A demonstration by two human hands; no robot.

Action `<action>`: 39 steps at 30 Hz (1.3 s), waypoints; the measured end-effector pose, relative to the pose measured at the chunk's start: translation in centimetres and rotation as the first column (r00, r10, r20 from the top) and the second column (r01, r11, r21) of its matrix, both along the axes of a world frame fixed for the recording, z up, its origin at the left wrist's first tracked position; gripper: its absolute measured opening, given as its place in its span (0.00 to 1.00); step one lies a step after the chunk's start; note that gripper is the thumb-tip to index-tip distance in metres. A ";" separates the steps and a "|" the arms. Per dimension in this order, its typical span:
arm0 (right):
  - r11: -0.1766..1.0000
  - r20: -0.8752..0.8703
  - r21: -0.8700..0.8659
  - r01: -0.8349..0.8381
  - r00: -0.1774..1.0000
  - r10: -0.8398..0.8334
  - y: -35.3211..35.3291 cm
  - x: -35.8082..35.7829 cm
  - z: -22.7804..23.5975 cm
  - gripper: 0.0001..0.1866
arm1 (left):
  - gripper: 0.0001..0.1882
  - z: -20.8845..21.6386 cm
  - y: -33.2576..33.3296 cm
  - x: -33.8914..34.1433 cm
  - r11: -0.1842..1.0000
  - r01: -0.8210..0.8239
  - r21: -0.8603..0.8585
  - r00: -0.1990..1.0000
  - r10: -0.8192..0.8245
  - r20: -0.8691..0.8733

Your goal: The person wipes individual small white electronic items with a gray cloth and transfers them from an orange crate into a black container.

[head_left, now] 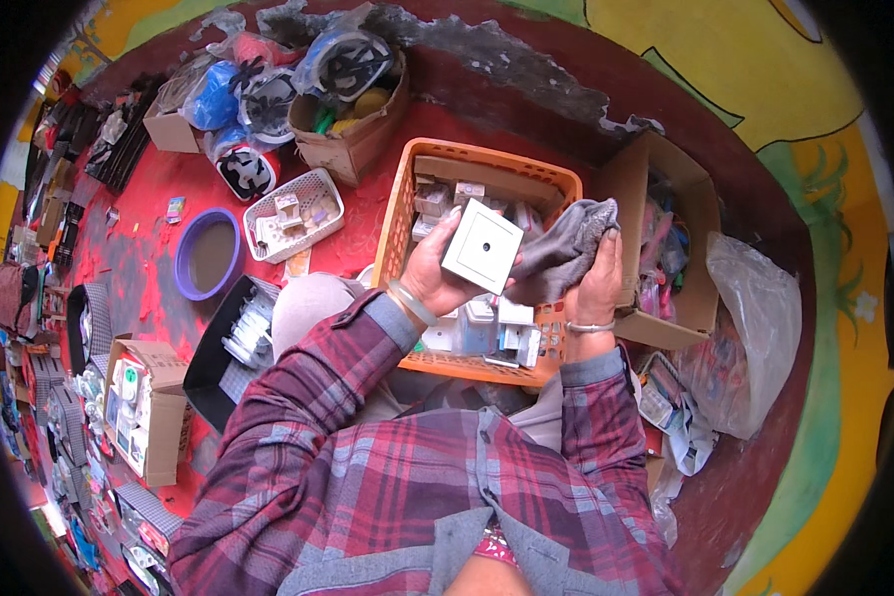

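Observation:
In my left hand (pixel 429 275) is a square white wall plate (pixel 475 260) with a small dark hole at its centre, its face turned up. The fingers and thumb grip it along its left and lower sides. My right hand (pixel 598 288) is closed on a crumpled grey cloth (pixel 554 253), which hangs to the left, close beside the plate. Both hands are above an orange plastic basket (pixel 397 204) that holds white switch and socket pieces, small boxes and a cardboard lining. My hands, the plate and the cloth hide part of its contents.
Right of the basket stands an open cardboard box (pixel 710 214) of bagged parts, with a clear plastic bag (pixel 760 338) beside it. To the left are a white basket (pixel 333 179), a purple basin (pixel 181 268) of murky water and a black crate (pixel 209 397). Bagged goods crowd the back left.

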State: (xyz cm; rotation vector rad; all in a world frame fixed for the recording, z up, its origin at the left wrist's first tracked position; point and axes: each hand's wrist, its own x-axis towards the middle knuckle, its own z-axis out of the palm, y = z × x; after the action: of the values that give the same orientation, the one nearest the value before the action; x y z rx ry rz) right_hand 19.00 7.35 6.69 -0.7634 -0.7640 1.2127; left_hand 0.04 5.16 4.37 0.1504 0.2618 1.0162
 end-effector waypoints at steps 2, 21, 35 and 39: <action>0.994 0.009 0.029 -0.110 0.994 0.110 -1.1 -0.6 -0.2 0.22 | 0.29 -0.4 -0.1 0.7 0.999 -0.034 -0.025 0.999 0.034 -0.007; 0.856 0.947 0.216 -0.470 0.316 -0.066 -3.8 -5.2 -3.1 0.27 | 0.20 -3.9 -0.4 1.5 0.983 -0.116 -0.145 0.989 0.127 0.070; 0.986 0.785 0.079 -0.148 0.619 0.030 -1.4 -3.8 -4.7 0.18 | 0.19 0.0 -1.1 1.3 0.998 -0.028 -0.056 0.998 0.024 -0.057; 0.997 0.678 -0.043 -0.066 0.731 0.077 -0.8 -3.3 -5.7 0.17 | 0.22 0.3 -0.6 1.3 0.997 -0.064 -0.034 0.998 0.063 -0.022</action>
State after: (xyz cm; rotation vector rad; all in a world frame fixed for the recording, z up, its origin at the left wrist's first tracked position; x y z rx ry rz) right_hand 15.67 6.52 0.94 -1.2305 -1.4008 0.9923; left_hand 1.31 4.54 4.66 0.1224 0.3049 1.0727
